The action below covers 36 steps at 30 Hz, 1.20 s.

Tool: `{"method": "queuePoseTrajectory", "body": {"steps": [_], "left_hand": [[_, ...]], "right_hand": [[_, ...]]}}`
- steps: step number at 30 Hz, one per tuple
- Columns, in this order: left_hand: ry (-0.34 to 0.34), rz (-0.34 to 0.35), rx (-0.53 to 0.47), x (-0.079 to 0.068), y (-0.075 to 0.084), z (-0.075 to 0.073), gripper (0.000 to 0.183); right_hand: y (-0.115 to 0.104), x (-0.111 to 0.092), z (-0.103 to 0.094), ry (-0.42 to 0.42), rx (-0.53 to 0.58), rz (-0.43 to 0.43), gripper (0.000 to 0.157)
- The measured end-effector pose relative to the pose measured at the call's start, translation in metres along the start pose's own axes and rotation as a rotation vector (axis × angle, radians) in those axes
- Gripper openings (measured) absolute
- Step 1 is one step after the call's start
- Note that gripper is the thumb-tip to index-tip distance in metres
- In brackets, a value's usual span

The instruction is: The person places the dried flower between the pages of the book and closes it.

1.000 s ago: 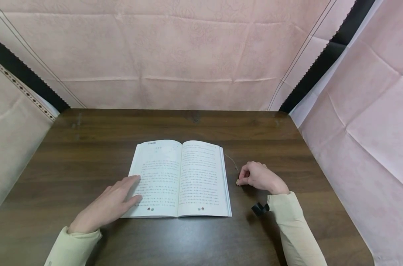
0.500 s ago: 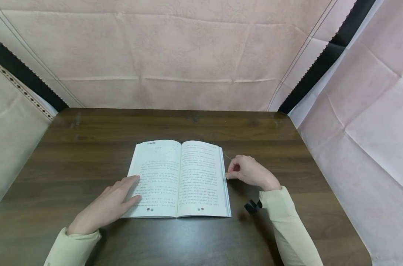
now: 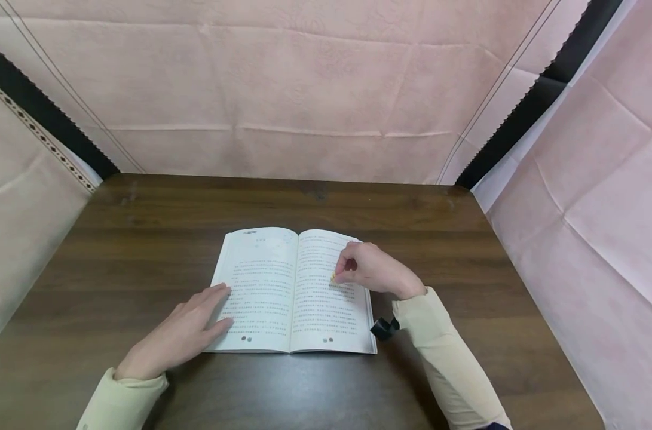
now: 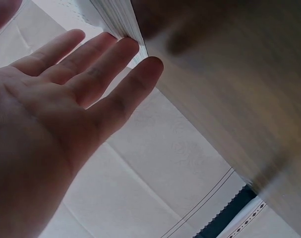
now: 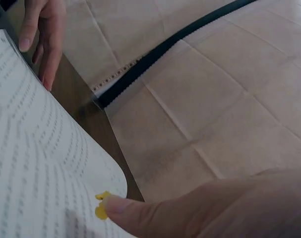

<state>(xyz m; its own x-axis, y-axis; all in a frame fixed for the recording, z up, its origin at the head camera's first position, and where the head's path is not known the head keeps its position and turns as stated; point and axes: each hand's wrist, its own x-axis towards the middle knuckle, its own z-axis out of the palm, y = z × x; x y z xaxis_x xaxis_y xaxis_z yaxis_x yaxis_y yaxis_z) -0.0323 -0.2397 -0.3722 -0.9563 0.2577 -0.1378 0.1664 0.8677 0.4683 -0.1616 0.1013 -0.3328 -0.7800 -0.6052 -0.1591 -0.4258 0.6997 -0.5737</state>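
An open book (image 3: pixel 258 304) with printed pages lies in the middle of the table in the head view. My right hand (image 3: pixel 376 269) is over its right page, pinching a small yellow charm (image 5: pixel 101 212) between thumb and finger. The thumb shows against the charm's edge in the right wrist view, close over the print. My left hand (image 3: pixel 177 328) rests on the left page's outer edge, fingers extended. In the left wrist view, its fingertips are right at the page block (image 4: pixel 123 20).
The brown wooden table (image 3: pixel 282 394) extends around the book. Pink cloth (image 3: pixel 304 89) hangs behind it and at both sides, with dark strips at the corners. A small black device (image 3: pixel 383 329) sits at my right wrist.
My right hand has moved left with the charm, from the table beside the book to over the right page. The thin cord seen earlier beside the book no longer shows. My left hand has stayed put.
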Motion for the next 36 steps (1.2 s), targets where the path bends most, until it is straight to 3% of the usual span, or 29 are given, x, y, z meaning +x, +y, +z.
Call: {"method": "queuePoseTrajectory", "body": {"steps": [20, 36], "left_hand": [[-0.011, -0.020, -0.003, 0.000, 0.002, -0.001, 0.065], [-0.027, -0.037, 0.011, 0.003, 0.003, -0.002, 0.065]], "right_hand": [[-0.038, 0.032, 0.032, -0.054, 0.022, -0.201, 0.011], [-0.055, 0.045, 0.044, -0.063, 0.009, -0.261, 0.009]]}}
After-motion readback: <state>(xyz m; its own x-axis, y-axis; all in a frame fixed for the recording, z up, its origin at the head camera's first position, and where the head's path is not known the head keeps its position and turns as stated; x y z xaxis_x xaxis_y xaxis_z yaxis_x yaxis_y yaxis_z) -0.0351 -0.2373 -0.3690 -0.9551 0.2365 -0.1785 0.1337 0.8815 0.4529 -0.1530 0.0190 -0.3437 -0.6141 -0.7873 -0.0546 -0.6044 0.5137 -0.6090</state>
